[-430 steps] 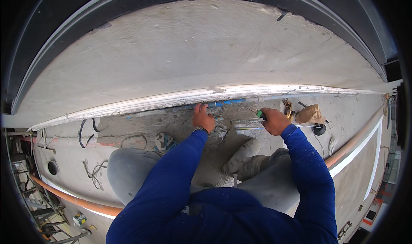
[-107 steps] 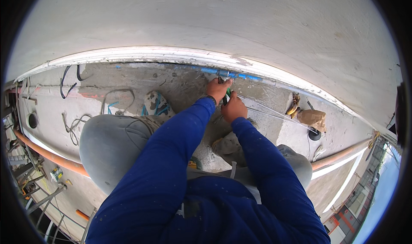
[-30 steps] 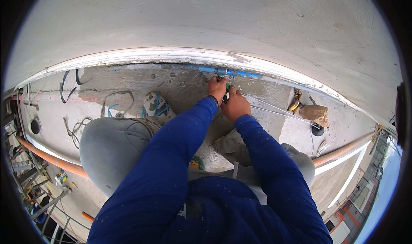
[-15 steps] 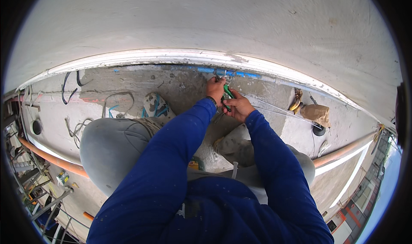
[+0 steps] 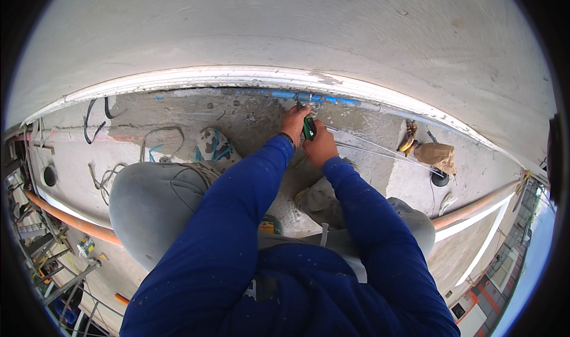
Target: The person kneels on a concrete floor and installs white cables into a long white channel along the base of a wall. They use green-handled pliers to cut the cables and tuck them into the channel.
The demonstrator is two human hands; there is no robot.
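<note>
My right hand (image 5: 321,145) is closed around a green-and-black handled tool (image 5: 309,127) that looks like pliers or cutters. Its jaws are mostly hidden behind my fingers. Right beside it, my left hand (image 5: 292,125) is closed, fingertips together near the tool's front end; whatever it pinches is hidden. Just beyond both hands, a blue pipe (image 5: 339,100) runs low along the base of the wall. Thin white strands (image 5: 380,150) stretch from beside my right hand towards a black round object (image 5: 440,178) on the right.
A pale wall (image 5: 285,28) rises ahead. Bananas (image 5: 408,142) and a brown paper bag (image 5: 436,155) lie to the right. Black cable pieces (image 5: 89,123) and a loose cord (image 5: 104,180) are on the left. My patterned shoe (image 5: 214,146) rests left of my hands. Orange pipes (image 5: 74,216) lie behind.
My right hand has turned and closed over the tool's handles, moving slightly left, so less of the green shows. My left hand has shifted slightly left and stays by the pipe.
</note>
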